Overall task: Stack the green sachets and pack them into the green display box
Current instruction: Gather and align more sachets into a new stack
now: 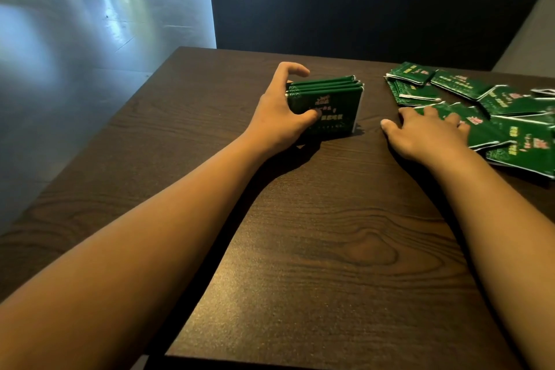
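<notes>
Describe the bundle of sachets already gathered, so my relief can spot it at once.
Start at the dark wooden table and follow the left hand to its far end. There it holds the gathered stack of sachets, standing on edge near the table's middle. Unlike the loose sachets lying flat and scattered to the right under the right hand, these are upright and pressed together.
</notes>
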### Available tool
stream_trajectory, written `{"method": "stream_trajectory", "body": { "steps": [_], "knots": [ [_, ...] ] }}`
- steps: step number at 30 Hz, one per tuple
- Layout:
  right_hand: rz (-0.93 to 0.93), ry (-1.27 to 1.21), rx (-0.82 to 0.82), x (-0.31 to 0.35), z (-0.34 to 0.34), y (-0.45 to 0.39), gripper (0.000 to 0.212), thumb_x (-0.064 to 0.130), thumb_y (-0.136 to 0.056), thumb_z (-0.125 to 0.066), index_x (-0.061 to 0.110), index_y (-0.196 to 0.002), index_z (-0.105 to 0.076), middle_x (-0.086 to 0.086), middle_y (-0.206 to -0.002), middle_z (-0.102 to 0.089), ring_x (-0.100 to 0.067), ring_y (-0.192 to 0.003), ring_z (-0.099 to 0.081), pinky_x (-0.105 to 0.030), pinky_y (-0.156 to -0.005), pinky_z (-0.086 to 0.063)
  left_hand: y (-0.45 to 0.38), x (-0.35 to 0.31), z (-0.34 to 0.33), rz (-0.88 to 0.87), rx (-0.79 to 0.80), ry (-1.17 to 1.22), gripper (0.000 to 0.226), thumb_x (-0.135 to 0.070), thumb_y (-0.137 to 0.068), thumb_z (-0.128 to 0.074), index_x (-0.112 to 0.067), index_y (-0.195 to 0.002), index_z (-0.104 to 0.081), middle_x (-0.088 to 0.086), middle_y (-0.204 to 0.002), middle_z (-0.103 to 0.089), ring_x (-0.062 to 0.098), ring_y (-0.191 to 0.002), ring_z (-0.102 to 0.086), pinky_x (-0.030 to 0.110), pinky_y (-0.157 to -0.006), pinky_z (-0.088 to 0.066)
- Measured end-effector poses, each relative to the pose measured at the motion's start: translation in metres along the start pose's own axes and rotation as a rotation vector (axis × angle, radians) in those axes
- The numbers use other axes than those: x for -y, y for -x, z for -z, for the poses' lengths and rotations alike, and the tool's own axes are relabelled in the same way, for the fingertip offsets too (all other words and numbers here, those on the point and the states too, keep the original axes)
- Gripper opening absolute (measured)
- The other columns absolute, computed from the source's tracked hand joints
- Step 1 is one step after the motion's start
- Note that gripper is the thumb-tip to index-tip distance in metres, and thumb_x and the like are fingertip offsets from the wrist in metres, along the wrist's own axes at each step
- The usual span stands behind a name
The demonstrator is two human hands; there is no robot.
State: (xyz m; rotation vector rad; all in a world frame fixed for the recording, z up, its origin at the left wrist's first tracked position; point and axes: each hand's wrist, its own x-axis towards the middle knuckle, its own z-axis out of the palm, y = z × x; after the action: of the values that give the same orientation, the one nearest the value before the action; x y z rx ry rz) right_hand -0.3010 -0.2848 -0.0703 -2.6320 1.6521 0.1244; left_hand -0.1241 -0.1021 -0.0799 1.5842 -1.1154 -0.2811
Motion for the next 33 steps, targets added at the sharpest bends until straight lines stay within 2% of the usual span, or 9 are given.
{"method": "stream_trajectory", "body": {
  "steps": [4,8,11,15,18,20,23,26,33],
  "knots": [
    [0.154,-0.063,-0.102,0.006,0.004,0.007,0.059,0.053,-0.102,-0.042,0.025,-0.154,-0.036,-0.014,-0.156,-0.038,-0.047,-0.141,-0.031,-0.056,-0.113,-0.031,0.000,0.001,0.000,-0.005,-0.009,-0.010,0.055,-0.007,-0.089,-0.076,-0.023,-0.131,-0.044,0.002,-0.125,-0.057,0.022,-0.114,-0.065,0.035,-0.095,-0.060],
    [0.311,-0.152,-0.148,0.013,0.004,0.012,0.056,0.038,-0.099,-0.056,0.021,-0.151,-0.041,-0.016,-0.145,-0.050,-0.043,-0.134,-0.040,-0.050,-0.108,-0.040,0.000,0.001,0.001,0.005,-0.008,-0.007,0.055,-0.007,-0.089,-0.076,-0.024,-0.130,-0.044,0.002,-0.126,-0.057,0.022,-0.116,-0.064,0.041,-0.096,-0.060],
    [0.252,-0.137,-0.191,0.015,0.004,0.012,0.061,0.047,-0.097,-0.057,0.021,-0.150,-0.042,-0.019,-0.146,-0.048,-0.046,-0.136,-0.034,-0.052,-0.109,-0.036,-0.001,0.000,0.000,0.009,-0.006,-0.005,0.055,-0.006,-0.089,-0.076,-0.025,-0.129,-0.044,0.003,-0.129,-0.056,0.023,-0.119,-0.063,0.043,-0.097,-0.060],
    [0.161,-0.053,-0.093,0.009,0.003,0.006,0.069,0.067,-0.095,-0.045,0.027,-0.150,-0.038,-0.021,-0.145,-0.050,-0.048,-0.137,-0.037,-0.056,-0.109,-0.037,-0.001,-0.001,0.001,0.013,-0.007,-0.007,0.055,-0.006,-0.089,-0.076,-0.025,-0.129,-0.044,0.003,-0.130,-0.056,0.023,-0.120,-0.063,0.045,-0.098,-0.059],
    [0.220,-0.108,-0.094,0.010,0.005,0.007,0.058,0.059,-0.098,-0.049,0.031,-0.148,-0.041,-0.019,-0.133,-0.060,-0.046,-0.130,-0.045,-0.052,-0.103,-0.044,0.000,-0.001,0.000,0.014,-0.008,-0.011,0.054,-0.007,-0.089,-0.076,-0.024,-0.129,-0.044,0.002,-0.129,-0.056,0.023,-0.119,-0.063,0.044,-0.098,-0.059],
    [0.259,-0.150,-0.116,0.013,0.005,0.010,0.057,0.053,-0.097,-0.054,0.031,-0.148,-0.040,-0.020,-0.131,-0.060,-0.046,-0.128,-0.047,-0.052,-0.105,-0.044,0.000,-0.001,0.001,0.013,-0.008,-0.011,0.055,-0.007,-0.089,-0.076,-0.024,-0.129,-0.044,0.002,-0.128,-0.056,0.023,-0.118,-0.063,0.044,-0.097,-0.060],
    [0.270,-0.245,-0.137,0.015,0.006,0.015,0.069,0.049,-0.093,-0.063,0.032,-0.152,-0.032,-0.020,-0.144,-0.047,-0.046,-0.133,-0.042,-0.055,-0.109,-0.040,0.000,-0.001,0.001,0.020,-0.011,-0.011,0.055,-0.007,-0.089,-0.077,-0.025,-0.129,-0.044,0.003,-0.128,-0.057,0.023,-0.117,-0.064,0.044,-0.096,-0.060],
    [0.277,-0.324,-0.188,0.015,0.008,0.020,0.084,0.041,-0.088,-0.073,0.031,-0.156,-0.024,-0.020,-0.145,-0.039,-0.044,-0.132,-0.044,-0.052,-0.106,-0.042,0.000,-0.001,0.000,0.020,-0.017,-0.014,0.055,-0.007,-0.089,-0.077,-0.025,-0.130,-0.044,0.002,-0.127,-0.057,0.022,-0.117,-0.063,0.044,-0.097,-0.059],
    [0.276,-0.327,-0.264,0.016,0.009,0.020,0.101,0.043,-0.082,-0.080,0.024,-0.159,-0.017,-0.024,-0.140,-0.048,-0.046,-0.131,-0.041,-0.051,-0.110,-0.035,-0.001,0.001,0.001,0.025,-0.082,-0.017,0.054,-0.007,-0.089,-0.076,-0.023,-0.131,-0.044,-0.001,-0.130,-0.055,0.018,-0.122,-0.060,0.039,-0.099,-0.059]
  ]
}}
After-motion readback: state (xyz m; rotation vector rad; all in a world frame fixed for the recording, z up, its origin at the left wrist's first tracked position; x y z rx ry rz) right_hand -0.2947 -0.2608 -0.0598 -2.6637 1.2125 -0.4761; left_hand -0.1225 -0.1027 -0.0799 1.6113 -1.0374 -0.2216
